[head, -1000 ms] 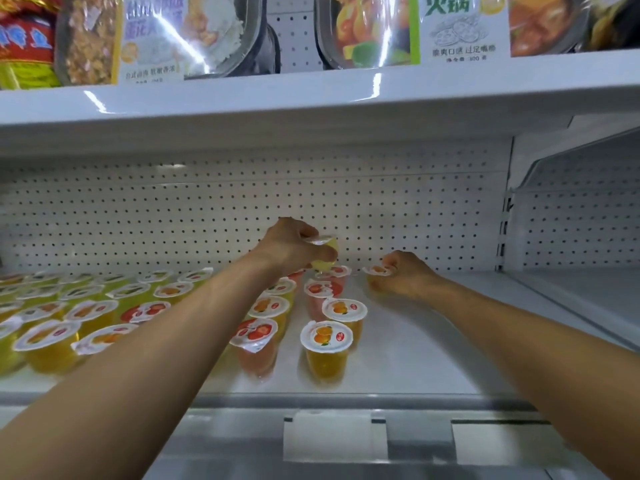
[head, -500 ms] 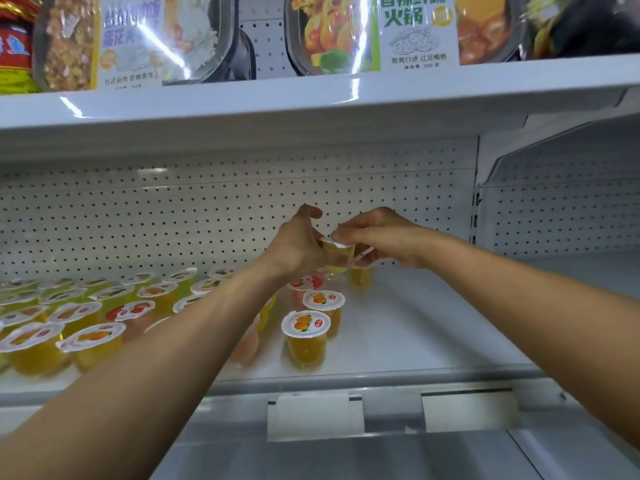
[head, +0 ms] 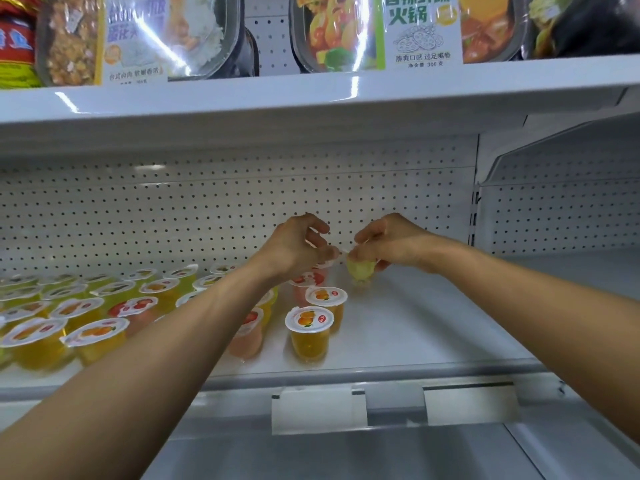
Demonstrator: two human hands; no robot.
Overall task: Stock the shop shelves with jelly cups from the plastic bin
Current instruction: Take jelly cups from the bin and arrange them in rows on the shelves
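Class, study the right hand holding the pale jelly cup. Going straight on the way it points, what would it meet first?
Probably the left hand, which sits close ahead: the right hand, gripping the jelly cup, points left and back. Depth is unclear; missing it, the hand would reach the pegboard.

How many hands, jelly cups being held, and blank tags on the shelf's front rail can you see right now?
Hands: 2, the left hand and the right hand
Held jelly cup: 1
Blank tags: 2
Total: 5
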